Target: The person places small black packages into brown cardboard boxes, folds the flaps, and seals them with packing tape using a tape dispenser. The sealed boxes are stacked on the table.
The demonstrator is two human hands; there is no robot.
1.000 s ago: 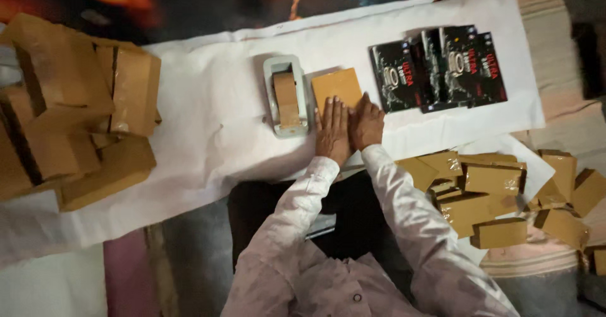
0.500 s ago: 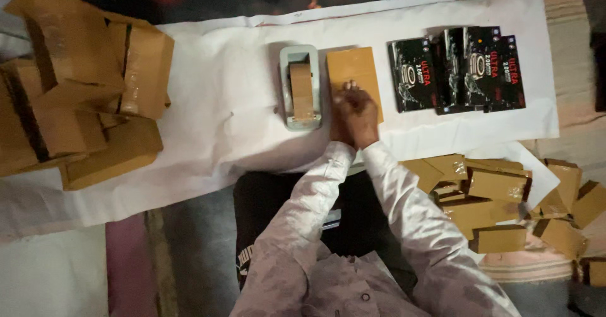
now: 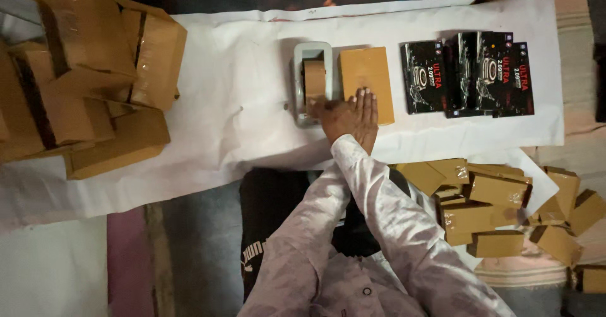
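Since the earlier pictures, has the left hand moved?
Yes. The left hand went leftward from the brown box to the tape dispenser.

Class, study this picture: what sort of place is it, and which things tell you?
Probably a small packing station on a cloth-covered surface. The signs: a tape dispenser by the person's hands, black printed product boxes laid in a row, and piles of brown cardboard boxes on both sides.

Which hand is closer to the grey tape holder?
Left. The left hand reaches onto the tape dispenser's near end; the right hand lies flat on the brown packet beside it.
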